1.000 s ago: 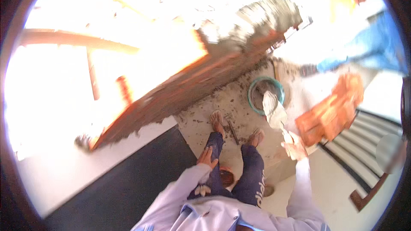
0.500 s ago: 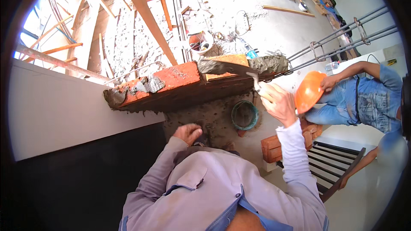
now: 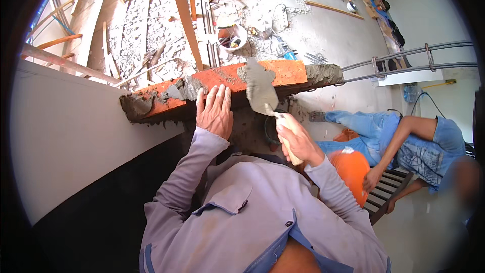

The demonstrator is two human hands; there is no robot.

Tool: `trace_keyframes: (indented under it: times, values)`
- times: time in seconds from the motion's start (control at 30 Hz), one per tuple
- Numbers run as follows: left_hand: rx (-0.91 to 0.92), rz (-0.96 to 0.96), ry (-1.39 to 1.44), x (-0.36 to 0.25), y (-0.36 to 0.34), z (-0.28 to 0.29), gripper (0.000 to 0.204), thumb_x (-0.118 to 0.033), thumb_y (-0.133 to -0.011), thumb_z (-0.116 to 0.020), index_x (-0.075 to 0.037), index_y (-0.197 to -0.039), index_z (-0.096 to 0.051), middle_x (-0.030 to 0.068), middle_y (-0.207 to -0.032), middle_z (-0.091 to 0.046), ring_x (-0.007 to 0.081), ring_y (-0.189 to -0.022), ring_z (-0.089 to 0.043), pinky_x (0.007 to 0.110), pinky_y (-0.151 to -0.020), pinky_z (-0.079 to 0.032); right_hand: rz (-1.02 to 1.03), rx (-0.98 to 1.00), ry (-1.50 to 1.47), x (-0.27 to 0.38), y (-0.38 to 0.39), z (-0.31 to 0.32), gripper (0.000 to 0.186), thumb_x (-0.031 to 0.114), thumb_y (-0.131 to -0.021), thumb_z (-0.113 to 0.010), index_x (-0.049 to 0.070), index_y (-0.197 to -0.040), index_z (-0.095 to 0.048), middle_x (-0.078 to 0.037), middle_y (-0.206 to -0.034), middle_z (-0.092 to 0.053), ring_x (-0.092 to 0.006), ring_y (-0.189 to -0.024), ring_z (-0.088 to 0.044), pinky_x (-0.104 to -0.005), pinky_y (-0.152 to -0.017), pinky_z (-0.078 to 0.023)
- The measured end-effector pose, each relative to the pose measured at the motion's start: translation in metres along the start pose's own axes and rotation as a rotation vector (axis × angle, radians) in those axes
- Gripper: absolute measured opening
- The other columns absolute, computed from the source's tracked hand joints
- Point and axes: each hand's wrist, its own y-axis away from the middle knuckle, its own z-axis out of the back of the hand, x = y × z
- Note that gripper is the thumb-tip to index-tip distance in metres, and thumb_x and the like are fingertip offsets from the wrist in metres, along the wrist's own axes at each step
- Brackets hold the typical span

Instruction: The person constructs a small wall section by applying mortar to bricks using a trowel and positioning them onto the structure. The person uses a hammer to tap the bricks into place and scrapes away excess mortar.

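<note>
My left hand point(image 3: 214, 112) lies with its fingers stretched against the near face and top edge of a red brick point(image 3: 208, 77) in the wall's top course. In my right hand point(image 3: 302, 141), fingers wrapped round the wooden handle, is a trowel point(image 3: 262, 93). Its grey, mortar-coated blade touches the wall top, where wet mortar point(image 3: 258, 75) lies against an orange brick point(image 3: 289, 72). More mortar covers both wall ends, including a lump point(image 3: 137, 106) at the left. A green bucket point(image 3: 270, 130) below the wall is mostly hidden by my right hand and the trowel.
On the right a co-worker point(image 3: 429, 141) leans over, holding an orange rounded plastic thing point(image 3: 351, 172) beside my right forearm. Steel rebars point(image 3: 404, 55) stick out from the wall's right end. Beyond the wall are a white bucket point(image 3: 232, 36), a timber prop point(image 3: 184, 15) and rubble.
My left hand has risen from near my body onto the brick. My right hand and the trowel have come nearer and left, blade turned. The co-worker's orange thing has moved closer to me.
</note>
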Motion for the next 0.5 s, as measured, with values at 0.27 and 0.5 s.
trace_keyframes:
  times: [0.27,0.5]
  values:
    - [0.028,0.057,0.014,0.019,-0.038,0.022,0.096,-0.033,-0.072,-0.079,-0.004,-0.148,-0.029,0.0144,-0.148,-0.038,0.0305,-0.14,-0.031,0.051,-0.117,-0.016,0.512,-0.522,1.111,0.023,0.025,0.039,0.042,0.015,-0.087,-0.061,0.0,-0.125,-0.049,-0.025,-0.104,-0.063,-0.0436,-0.088,-0.063,-0.0504,-0.074,-0.051]
    - [0.103,-0.002,-0.05,0.042,-0.059,0.004,0.087,-0.026,-0.063,-0.084,-0.004,-0.137,-0.046,0.0097,-0.137,-0.051,0.0254,-0.132,-0.043,0.051,-0.115,-0.021,0.776,-0.299,1.299,0.103,-0.069,0.052,0.028,0.018,-0.088,-0.058,0.004,-0.112,-0.054,-0.022,-0.093,-0.063,-0.0414,-0.082,-0.062,-0.0512,-0.069,-0.049]
